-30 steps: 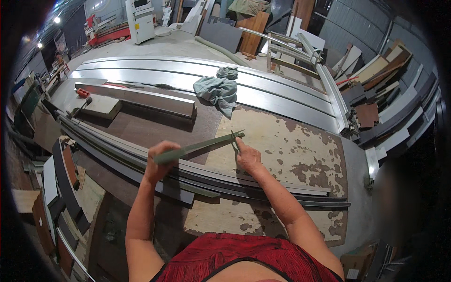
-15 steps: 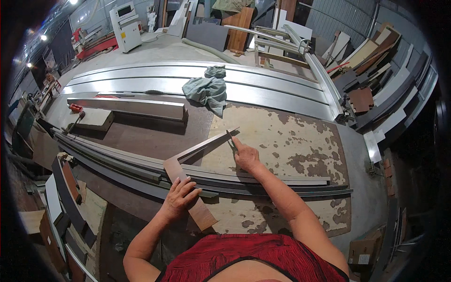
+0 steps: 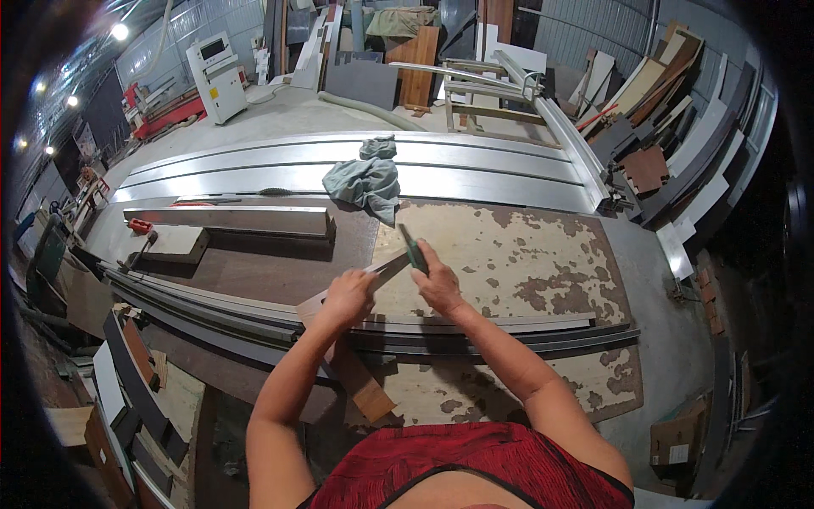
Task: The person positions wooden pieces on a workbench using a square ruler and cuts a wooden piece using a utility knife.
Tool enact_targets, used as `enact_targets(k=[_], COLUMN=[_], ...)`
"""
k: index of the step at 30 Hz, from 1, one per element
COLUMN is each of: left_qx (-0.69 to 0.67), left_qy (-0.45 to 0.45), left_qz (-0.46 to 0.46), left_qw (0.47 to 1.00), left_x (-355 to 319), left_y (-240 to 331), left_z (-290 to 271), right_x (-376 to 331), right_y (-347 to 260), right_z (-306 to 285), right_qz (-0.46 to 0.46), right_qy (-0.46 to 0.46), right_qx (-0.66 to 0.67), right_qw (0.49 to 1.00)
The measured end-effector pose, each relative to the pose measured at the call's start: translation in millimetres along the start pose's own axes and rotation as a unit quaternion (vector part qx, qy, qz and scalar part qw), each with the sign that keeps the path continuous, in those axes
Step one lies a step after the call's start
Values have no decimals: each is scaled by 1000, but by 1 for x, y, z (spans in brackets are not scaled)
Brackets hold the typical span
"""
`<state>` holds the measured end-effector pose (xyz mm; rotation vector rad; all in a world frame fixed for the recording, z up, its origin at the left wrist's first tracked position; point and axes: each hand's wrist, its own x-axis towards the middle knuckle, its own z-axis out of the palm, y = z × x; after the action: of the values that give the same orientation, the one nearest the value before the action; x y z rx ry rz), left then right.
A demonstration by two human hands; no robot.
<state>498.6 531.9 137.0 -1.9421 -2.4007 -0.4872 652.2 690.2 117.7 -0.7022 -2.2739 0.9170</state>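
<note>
- Worktop (image 3: 475,225): supports everything.
- Long strips (image 3: 551,321): lie parallel, probably for stability.
- Brown piece (image 3: 366,388): lies across the strips.
- Narrow bar (image 3: 392,270): left hand (image 3: 349,299) curled around it, seemingly steadying.
- Green-handled tool (image 3: 416,254): gripped in right hand (image 3: 439,284), tip outward, likely for control.
</note>
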Motion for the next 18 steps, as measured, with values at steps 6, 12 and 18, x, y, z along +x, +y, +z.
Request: enact_targets(k=[6, 12, 18], left_qx=[59, 135, 133], left_qy=[73, 84, 101], left_qz=[-159, -134, -123], left_qw=[983, 978, 978], left_x=[73, 65, 63], left_y=[3, 9, 11], left_z=[86, 95, 94], right_x=[-45, -93, -95], right_y=[-131, -191, -213], right_z=[-33, -80, -89], right_qz=[-301, -362, -355], right_qy=[-144, -459, -532], right_qx=[131, 192, 133], right_qw=[934, 788, 757])
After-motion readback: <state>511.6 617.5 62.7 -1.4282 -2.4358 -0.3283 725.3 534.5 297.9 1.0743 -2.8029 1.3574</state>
